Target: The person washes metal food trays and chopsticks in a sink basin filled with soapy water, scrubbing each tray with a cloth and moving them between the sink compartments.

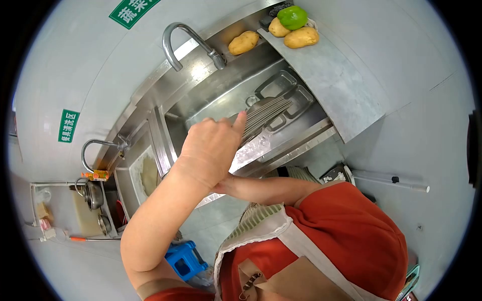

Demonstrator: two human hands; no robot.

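My left hand [213, 143] is over the near side of the metal sink [206, 100], back of the hand up. Its fingers are curled and the thumb lies along a bundle of thin grey sticks [263, 118], which look like chopsticks. They point away to the right, over the basin. My right hand [223, 185] shows only near the wrist; it passes beneath my left wrist and its fingers are hidden. Clear rectangular outlines, perhaps containers [301, 100], lie in the basin beside the sticks. Water splashes [256, 148] glisten on the near wall.
A curved faucet [188, 30] rises at the sink's back. One potato [243, 43] lies on the back ledge. Potatoes [301, 37] and a green pepper [292, 18] sit on the grey counter [346, 95]. A second sink [145, 160] is left; a blue stool [186, 260] stands below.
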